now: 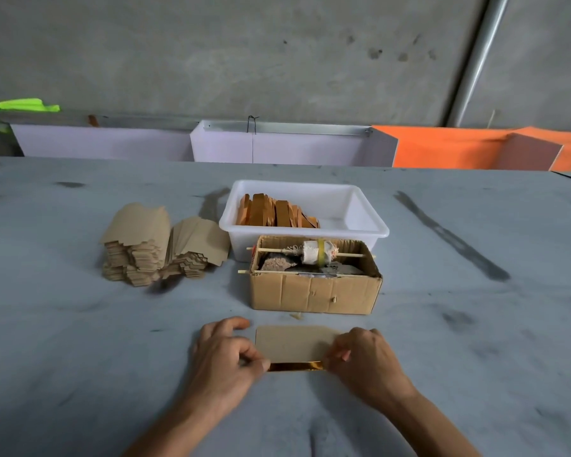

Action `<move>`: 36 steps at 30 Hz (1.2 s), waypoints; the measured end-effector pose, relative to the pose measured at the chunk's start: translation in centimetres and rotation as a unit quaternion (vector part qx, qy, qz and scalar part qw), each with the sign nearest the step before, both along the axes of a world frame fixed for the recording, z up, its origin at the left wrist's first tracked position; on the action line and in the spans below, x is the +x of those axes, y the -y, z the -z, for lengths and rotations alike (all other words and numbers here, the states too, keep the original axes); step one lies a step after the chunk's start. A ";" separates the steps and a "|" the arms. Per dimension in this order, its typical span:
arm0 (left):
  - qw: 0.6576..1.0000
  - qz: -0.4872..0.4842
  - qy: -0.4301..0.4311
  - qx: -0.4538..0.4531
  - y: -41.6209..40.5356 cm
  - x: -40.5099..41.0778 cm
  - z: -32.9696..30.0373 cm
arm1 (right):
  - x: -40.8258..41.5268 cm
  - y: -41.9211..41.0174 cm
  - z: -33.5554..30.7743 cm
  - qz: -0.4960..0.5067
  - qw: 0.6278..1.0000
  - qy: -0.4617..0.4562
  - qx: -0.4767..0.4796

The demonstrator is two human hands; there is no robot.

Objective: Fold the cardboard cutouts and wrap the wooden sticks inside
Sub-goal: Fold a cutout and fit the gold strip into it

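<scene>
Folding is judged to be the step in hand: a single cardboard cutout [294, 344] is laid flat on the grey table [80, 324], just in front of the brown cardboard box [314, 291], with a glossy golden strip [295, 366] showing along its near edge. For a clean result, the near edge should be turned along a straight line with even pressure at both corners, and the crease pressed down before anything is wrapped. The near left corner is pinched by the left hand [226, 354], thumb and curled fingers closed on it. The near right corner is gripped likewise by the right hand [365, 361], its fingers bent over the edge. Wooden sticks [274, 212] are held in the white tub [310, 222] behind the box. Stacked cutouts [159, 245] are piled to the left of the box. Whether a stick is already under the cutout cannot be told.
</scene>
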State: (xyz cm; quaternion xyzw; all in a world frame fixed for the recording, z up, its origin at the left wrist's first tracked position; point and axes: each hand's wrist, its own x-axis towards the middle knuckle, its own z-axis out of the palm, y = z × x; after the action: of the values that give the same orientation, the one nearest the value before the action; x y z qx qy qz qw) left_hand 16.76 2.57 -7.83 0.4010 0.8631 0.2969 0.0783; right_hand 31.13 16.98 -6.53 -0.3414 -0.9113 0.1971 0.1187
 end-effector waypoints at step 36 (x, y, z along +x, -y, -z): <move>0.922 0.216 -0.314 0.073 0.3 3.1 0.0 | 0.7 1.6 0.5 0.074 0.995 -0.024 0.061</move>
State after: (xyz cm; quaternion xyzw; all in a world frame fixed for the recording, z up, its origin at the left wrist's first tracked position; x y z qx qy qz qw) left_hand 19.89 2.29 -7.88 0.6548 0.7120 0.1938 -0.1634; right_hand 31.79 15.39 -7.03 -0.3956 -0.8907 0.1398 0.1750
